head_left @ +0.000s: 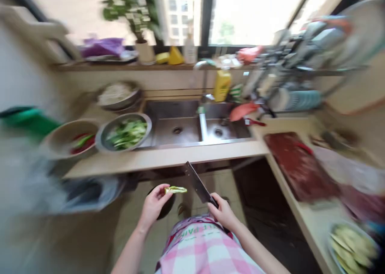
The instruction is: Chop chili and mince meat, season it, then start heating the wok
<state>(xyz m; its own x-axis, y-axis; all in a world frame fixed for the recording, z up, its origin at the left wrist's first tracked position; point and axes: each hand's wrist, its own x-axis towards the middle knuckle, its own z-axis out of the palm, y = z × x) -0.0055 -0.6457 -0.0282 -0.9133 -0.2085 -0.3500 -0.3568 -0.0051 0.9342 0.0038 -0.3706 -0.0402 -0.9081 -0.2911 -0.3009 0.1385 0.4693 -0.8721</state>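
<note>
Green vegetable piece (178, 190) (apparently a split pepper) is located between the left hand (155, 204) and the right hand (223, 212), in front of the counter (168, 157), its long axis running crosswise toward the cleaver (197, 182). The left hand is nearer: thumb and fingers are pinched on one end. The right hand is wrapped around the cleaver's handle; the blade slants forward and left, just beside the piece's free end, without visible contact. Containers: the metal bowl (104, 135) left of the sink (192, 143) holds leafy greens (129, 133); the beige bowl (60, 135) beside it holds red and green items (82, 144); the bowl at lower right (331, 252) holds pale slices (351, 246).
</note>
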